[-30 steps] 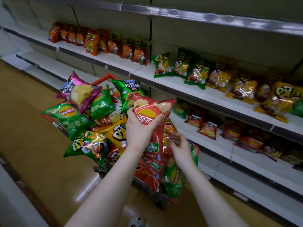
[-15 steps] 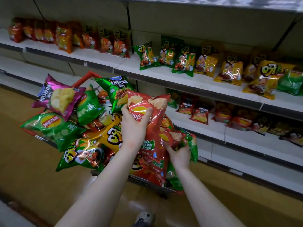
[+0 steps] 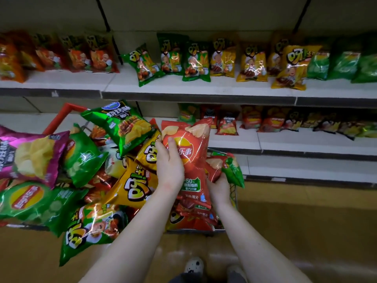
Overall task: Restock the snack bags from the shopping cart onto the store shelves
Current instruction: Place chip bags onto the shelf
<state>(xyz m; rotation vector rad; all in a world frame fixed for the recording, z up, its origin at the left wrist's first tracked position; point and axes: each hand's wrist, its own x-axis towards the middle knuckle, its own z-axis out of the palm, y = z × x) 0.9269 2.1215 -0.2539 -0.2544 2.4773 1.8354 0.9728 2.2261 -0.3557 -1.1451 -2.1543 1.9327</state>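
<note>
Red bag (image 3: 190,152): upright over the right end of the cart, not yet on a shelf; lower end down among other red bags in the heap.
Left hand (image 3: 169,166): grip clamped on the red bag's left edge, thumb across the front by the logo.
Right hand (image 3: 219,188): low, just right of the red bag, cupped under a bundle (image 3: 228,168) of small red and green bags; fingers hidden behind the foil, so cannot tell whether that grip is clamped or only propping.
Cart (image 3: 61,117): heaped well above the rim; yellow bag (image 3: 134,186) touching the left wrist, green bag (image 3: 120,123) leaning just left of the red one, purple bag (image 3: 30,154) hanging out over the left side.
Lower shelf (image 3: 285,142): row of like red packs (image 3: 271,119) at the back, bare board in front; likely the home for this one.
Upper shelf (image 3: 183,87): green and yellow packs, some tilted.
Step, as judged: lifting out, before the carry to the shelf.
Risk: slick foil held at one edge by one hand, apt to slip or swing on the way across.
Risk: lower end caught in the heap; a quick pull likely to drag neighbours over the rim to the floor.
Risk: hard squeeze to stop a slip, hence crushed crisps or a burst seam.
Risk: bundle dropped if the right hand leaves it to help.
</note>
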